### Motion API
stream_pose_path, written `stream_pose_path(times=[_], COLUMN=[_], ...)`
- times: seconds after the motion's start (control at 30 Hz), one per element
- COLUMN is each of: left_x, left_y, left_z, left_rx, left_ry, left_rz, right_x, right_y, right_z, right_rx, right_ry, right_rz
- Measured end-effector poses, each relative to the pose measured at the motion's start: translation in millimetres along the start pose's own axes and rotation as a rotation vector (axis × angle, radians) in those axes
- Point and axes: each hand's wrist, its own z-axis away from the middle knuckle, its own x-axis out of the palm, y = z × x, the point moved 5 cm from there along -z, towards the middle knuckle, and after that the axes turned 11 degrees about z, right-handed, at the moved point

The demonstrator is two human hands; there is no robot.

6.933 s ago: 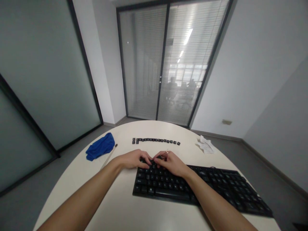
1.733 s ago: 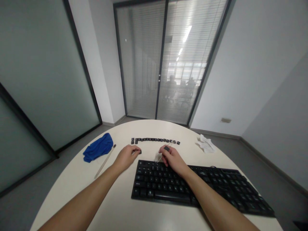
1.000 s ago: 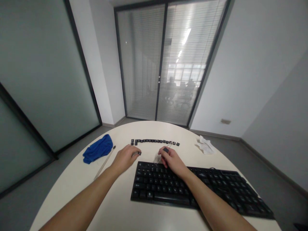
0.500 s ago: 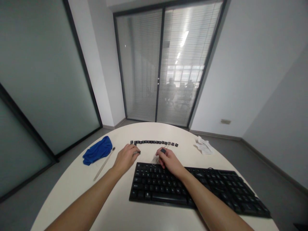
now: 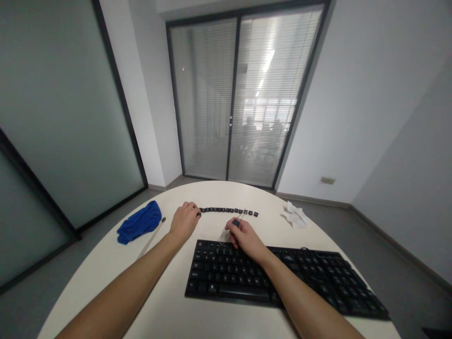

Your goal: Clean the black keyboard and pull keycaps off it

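My right hand is closed around a wire keycap puller with a dark handle. Its thin wire loops stick out on both sides, above the top rows of a black keyboard. My left hand is at the left end of a curved row of small black keycaps. Its thumb and fingertips are closed on a dark keycap, partly hidden by the fingers. The puller's upper loop overlaps the row's right part in view.
On the left lie a crumpled blue cloth and a thin brush, partly behind my left forearm. A crumpled white tissue rests near the right edge of the round pale table. Behind stands a glass door with blinds.
My left hand has moved away from me and slightly left, to the keycap row's left end. My right hand stays over the keyboard with the puller. The whole view has shifted a little.
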Motion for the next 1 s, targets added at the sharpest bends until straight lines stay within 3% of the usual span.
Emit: stream_pose_path(times=[1.0], left_x=[0.4], left_y=[-21.5], left_z=[7.5], left_rx=[-0.008], left_ry=[0.005], left_rz=[-0.018], right_x=[0.3], right_y=[1.2], right_z=[1.5], right_rx=[-0.003], right_ry=[0.001], right_rz=[0.001])
